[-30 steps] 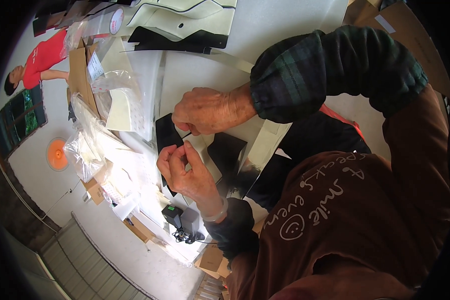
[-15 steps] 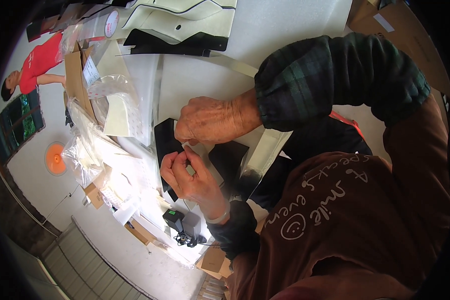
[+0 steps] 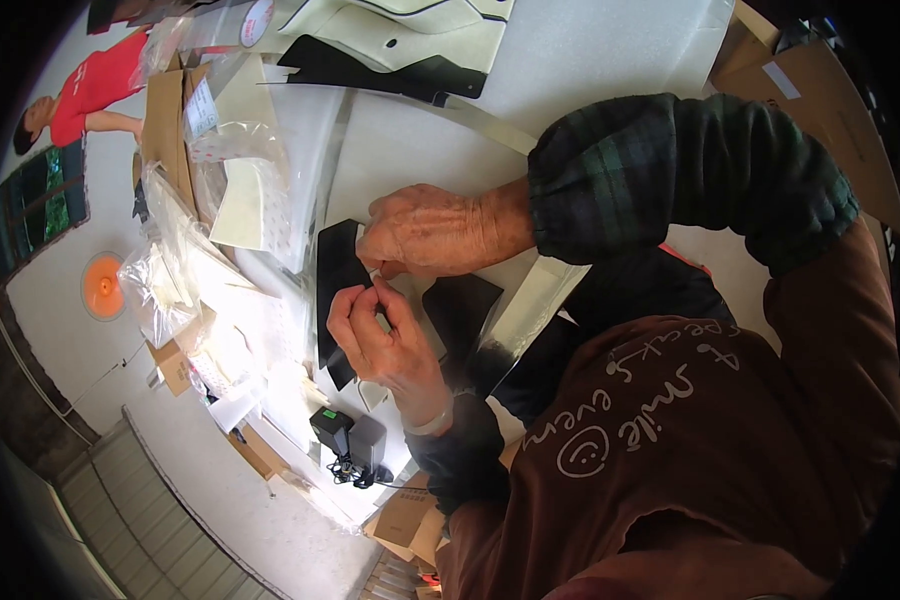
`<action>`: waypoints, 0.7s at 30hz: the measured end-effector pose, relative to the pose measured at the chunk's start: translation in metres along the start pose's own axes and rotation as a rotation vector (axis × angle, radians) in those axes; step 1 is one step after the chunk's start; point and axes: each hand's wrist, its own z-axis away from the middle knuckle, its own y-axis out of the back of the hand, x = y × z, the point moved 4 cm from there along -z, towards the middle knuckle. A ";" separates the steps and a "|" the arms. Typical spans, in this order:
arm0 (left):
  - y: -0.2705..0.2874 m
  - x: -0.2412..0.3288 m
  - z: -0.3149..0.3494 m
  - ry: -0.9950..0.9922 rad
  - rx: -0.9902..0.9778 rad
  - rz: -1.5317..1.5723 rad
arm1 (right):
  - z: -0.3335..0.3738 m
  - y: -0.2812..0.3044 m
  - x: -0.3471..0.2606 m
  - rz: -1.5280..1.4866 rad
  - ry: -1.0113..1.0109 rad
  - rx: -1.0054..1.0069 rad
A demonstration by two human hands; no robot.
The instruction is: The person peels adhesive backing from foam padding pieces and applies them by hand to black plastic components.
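Observation:
My right hand (image 3: 420, 232), the upper one in the picture, bends its fingers into a pinch above the table. Just below it, my left hand (image 3: 378, 335) is also pinched, fingertips almost touching the right's. A small pale piece (image 3: 375, 274) shows between the two hands; its full shape is hidden. Under and beside them lie a black flat panel (image 3: 336, 265) and a second dark panel (image 3: 462, 303). Part of a greyish flat piece (image 3: 428, 335) shows between my left hand and the second panel.
Cream and black shaped panels (image 3: 390, 65) and a tape roll (image 3: 257, 22) lie at the top. Clear plastic bags (image 3: 170, 285) and cardboard (image 3: 165, 130) crowd the left. Black power adapters (image 3: 332, 428) with cables sit below. A person in red (image 3: 95, 90) is at the far left.
The view has shifted slightly, so the surroundings sit differently. My hands remain pinched close together, and less of the pale piece shows between them.

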 end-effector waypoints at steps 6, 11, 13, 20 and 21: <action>0.000 -0.006 0.001 -0.042 0.027 0.053 | 0.004 0.000 0.000 0.030 0.029 0.055; 0.001 -0.004 0.002 0.001 0.017 0.108 | 0.002 -0.003 0.001 0.054 0.098 0.090; 0.001 -0.005 0.003 0.015 0.021 0.125 | 0.002 -0.004 0.004 0.030 0.050 0.023; -0.001 -0.007 0.002 0.001 0.016 0.125 | 0.003 -0.004 0.001 0.046 0.147 0.096; -0.002 -0.008 0.002 -0.002 0.014 0.130 | 0.002 -0.004 0.002 0.036 0.151 0.111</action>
